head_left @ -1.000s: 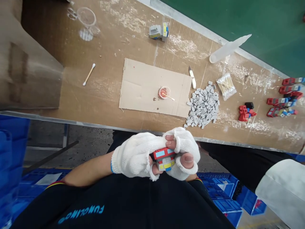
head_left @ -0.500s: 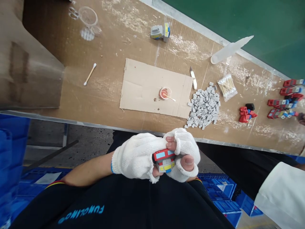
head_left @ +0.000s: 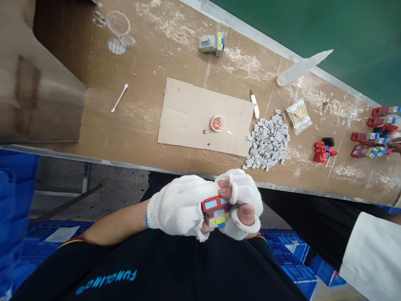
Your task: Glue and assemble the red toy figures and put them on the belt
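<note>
Both my hands wear white knit gloves with bare fingertips and meet in front of my body, just off the table's near edge. Between them is a toy robot part (head_left: 216,211), red with light blue windows above and grey, yellow and blue below. My left hand (head_left: 178,207) wraps it from the left, its fingers partly hidden. On the other side, my right hand (head_left: 242,205) closes on it, thumb and a couple of fingertips showing. Beyond, a small cup of red paint (head_left: 216,118) with a cotton swab (head_left: 224,130) in it stands on a cardboard sheet (head_left: 184,113).
A heap of small grey pieces (head_left: 269,140) lies right of the cardboard, near a craft knife (head_left: 255,104) and bagged swabs (head_left: 298,116). A grey toy part (head_left: 211,43), a clear bottle (head_left: 300,69) and red toy parts (head_left: 324,150) lie farther off. A co-worker's hand (head_left: 395,144) is at far right.
My hands and the toy part keep almost the same place. At far right, the co-worker's hand has moved toward the toys there, and the view has shifted slightly.
</note>
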`<state>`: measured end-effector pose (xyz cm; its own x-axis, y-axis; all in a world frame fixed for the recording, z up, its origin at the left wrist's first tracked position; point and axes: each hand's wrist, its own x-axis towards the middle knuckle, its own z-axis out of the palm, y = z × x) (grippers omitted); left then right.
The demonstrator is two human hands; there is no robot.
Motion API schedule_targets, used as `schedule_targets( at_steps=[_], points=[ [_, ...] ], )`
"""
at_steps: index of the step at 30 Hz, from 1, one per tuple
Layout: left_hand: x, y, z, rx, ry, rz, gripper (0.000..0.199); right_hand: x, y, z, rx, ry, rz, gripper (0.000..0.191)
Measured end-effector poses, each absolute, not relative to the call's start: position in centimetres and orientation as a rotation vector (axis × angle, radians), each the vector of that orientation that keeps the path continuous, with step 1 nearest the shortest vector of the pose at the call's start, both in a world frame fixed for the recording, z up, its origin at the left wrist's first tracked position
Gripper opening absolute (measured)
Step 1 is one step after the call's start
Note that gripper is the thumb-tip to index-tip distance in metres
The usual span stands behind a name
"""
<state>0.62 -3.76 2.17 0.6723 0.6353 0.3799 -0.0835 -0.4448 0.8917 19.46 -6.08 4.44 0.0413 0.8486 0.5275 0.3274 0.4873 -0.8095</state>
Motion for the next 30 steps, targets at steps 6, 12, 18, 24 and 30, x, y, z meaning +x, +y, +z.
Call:
schedule_targets(
  at_steps=[6, 12, 18, 24, 30],
  points=[
    [0.5, -4.0, 2.5, 1.937, 0.486, 0.92, 0.056, 18.7, -5.6, 4.7, -1.113, -1.521, 0.475, 0.05],
    [0.7, -3.7, 3.5, 2.045, 0.514, 0.994, 0.046, 19.3, -5.4, 5.1, -1.062, -1.566, 0.542, 0.048],
    [0.7, -3.6, 3.3, 2.019, 0.493, 0.991, 0.037, 19.5, -5.5, 4.9, -1.074, -1.586, 0.535, 0.051],
    [0.8, -3.5, 3.6, 2.006, 0.519, 0.983, 0.041, 19.5, -5.8, 4.4, -1.038, -1.524, 0.569, 0.044],
    [1.0, -3.5, 3.8, 2.046, 0.543, 1.006, 0.038, 19.3, -5.7, 4.3, -1.038, -1.487, 0.564, 0.044]
  ],
)
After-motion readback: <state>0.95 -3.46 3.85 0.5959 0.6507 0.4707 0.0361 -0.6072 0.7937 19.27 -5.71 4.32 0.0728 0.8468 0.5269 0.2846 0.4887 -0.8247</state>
